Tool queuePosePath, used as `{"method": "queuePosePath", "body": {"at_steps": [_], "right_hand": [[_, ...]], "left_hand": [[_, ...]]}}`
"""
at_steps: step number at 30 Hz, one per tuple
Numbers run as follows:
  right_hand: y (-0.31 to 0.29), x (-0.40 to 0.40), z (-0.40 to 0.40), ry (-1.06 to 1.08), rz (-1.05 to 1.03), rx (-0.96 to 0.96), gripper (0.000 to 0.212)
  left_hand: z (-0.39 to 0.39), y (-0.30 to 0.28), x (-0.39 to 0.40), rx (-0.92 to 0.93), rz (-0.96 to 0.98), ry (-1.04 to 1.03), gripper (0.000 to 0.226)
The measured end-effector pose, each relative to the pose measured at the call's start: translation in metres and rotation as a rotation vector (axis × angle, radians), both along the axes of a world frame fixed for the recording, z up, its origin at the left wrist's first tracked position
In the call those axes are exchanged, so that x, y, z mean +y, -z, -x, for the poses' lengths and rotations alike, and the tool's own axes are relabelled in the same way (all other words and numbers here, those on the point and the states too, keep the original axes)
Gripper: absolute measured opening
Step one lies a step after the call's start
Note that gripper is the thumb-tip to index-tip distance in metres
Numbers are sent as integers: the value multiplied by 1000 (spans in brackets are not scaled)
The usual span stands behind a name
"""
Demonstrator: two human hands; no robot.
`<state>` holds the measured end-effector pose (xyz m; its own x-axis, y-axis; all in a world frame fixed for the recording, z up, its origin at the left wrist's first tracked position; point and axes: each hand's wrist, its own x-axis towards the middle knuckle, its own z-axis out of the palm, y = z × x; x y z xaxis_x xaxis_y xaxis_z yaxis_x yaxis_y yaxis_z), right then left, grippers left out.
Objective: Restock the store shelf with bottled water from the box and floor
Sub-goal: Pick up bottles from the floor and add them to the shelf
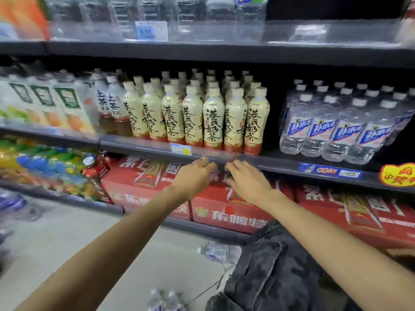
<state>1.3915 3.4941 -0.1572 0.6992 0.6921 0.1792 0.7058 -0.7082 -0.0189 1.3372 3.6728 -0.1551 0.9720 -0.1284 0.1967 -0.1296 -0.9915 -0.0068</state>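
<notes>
My left hand (195,176) and my right hand (244,179) reach forward side by side, fingertips at the clear plastic rail (215,154) on the front of the middle shelf. Neither hand holds anything, and the fingers are loosely apart. Clear water bottles with blue labels (336,129) stand in rows at the right of that shelf. One water bottle (216,251) lies on its side on the floor by my knee. Two more bottle tops (165,299) show at the bottom edge.
Cream milk-tea bottles (213,117) fill the shelf middle just above my hands. Red drink cartons (224,212) sit on the bottom shelf. Juice cartons (45,104) stand at left. The top shelf (224,50) holds clear bottles. My knee in dark camouflage trousers (276,265) is at lower right.
</notes>
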Motion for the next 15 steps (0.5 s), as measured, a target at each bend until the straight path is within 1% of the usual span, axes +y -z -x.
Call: {"method": "queuePosePath", "body": {"at_steps": [4, 8, 11, 15], "right_hand": [[39, 49, 19, -114, 67, 63, 37], [88, 83, 34, -198, 167, 164, 40], [122, 96, 41, -229, 243, 281, 45], [166, 99, 40, -288, 389, 367, 40]], "left_hand": [[34, 47, 47, 67, 29, -111, 31], [64, 104, 80, 192, 97, -180, 37], [80, 147, 94, 286, 144, -243, 38], [92, 202, 96, 372, 177, -260, 42]]}}
